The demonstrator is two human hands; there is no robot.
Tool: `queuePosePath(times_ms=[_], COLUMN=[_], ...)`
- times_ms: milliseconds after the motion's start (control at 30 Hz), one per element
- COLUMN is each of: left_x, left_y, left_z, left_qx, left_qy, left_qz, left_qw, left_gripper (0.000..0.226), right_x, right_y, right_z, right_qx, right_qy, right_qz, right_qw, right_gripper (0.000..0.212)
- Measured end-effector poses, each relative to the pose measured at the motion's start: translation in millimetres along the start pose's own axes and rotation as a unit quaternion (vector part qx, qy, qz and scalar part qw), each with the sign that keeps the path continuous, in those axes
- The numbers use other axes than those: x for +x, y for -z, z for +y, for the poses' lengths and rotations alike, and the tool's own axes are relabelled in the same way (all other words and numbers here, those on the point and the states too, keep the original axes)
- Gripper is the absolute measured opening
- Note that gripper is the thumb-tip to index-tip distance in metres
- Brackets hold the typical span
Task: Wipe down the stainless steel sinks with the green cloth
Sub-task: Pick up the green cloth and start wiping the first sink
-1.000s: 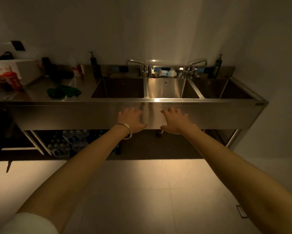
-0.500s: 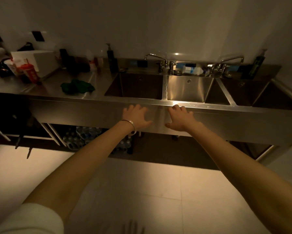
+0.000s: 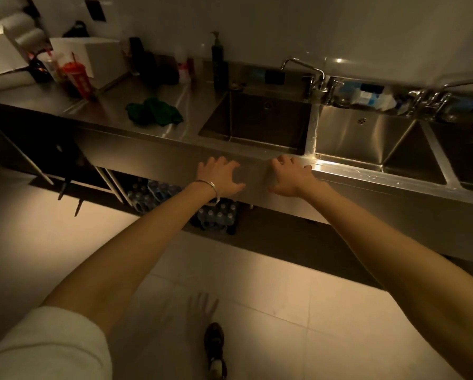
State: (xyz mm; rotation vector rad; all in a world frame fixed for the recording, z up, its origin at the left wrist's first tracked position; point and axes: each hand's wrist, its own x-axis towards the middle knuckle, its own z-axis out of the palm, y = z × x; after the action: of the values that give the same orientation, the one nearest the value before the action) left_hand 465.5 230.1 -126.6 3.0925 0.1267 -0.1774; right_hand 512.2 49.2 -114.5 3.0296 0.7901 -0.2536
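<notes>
Dimly lit, the head view looks down on both arms stretched forward toward a long steel counter [image 3: 112, 111] with sinks set in it. The left hand [image 3: 221, 176], with a thin bracelet [image 3: 212, 187] at the wrist, has its fingers spread and loosely bent, holding nothing, in front of the counter's front panel; whether they touch the steel cannot be told. The right hand [image 3: 291, 178] is likewise spread and empty, its fingertips at the front rim just before the divider between the left sink [image 3: 260, 119] and the middle sink [image 3: 367, 133]. The green cloth [image 3: 154, 111] lies crumpled on the counter top just left of the left sink, well apart from both hands. A dark pump bottle [image 3: 219, 61] stands at the back near that sink's corner, a faucet [image 3: 304, 69] rises behind it, and a red cup [image 3: 76, 78] sits farther left. Packs of water bottles [image 3: 216, 215] lie on the floor under the counter, and one shoe [image 3: 214, 349] shows at the bottom edge.
</notes>
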Motion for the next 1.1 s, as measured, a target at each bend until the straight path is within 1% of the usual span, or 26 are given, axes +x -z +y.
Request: queuePosePath(times_ms=[333,533,733,867,967,1100], left_x=[84.3,133.5,178.3,212.8,243.5,288.1], left_y=[8.6,6.2,-0.3,-5.7,-7.0,-8.2], left_z=[-103.8,-160.4,-200.7,-225.7,-246.0,-279.0], left_qx=[0.008,0.017,0.013,-0.006,0.0,0.0], left_qy=[0.009,0.013,0.012,0.014,0.012,0.038], left_qz=[0.019,-0.001,-0.017,-0.018,-0.025,-0.029], left_qw=[1.0,1.0,1.0,1.0,1.0,0.999], left_gripper=[0.067,0.067,0.067,0.063,0.067,0.068], right_x=[124.8,192.2,249.3,292.3,329.0,385.8], right_y=[10.7,11.2,5.5,0.2,-0.6,4.6], right_z=[-71.3,-104.1,-119.7,-123.7,-125.4,-132.9], right_qx=[-0.001,0.013,0.024,0.02,0.026,0.03], right_qy=[0.012,0.026,0.033,0.041,0.053,0.071], right_qz=[-0.02,-0.02,-0.031,-0.044,-0.049,-0.057], right_qw=[1.0,0.999,0.999,0.998,0.997,0.995], right_gripper=[0.077,0.075,0.074,0.073,0.074,0.071])
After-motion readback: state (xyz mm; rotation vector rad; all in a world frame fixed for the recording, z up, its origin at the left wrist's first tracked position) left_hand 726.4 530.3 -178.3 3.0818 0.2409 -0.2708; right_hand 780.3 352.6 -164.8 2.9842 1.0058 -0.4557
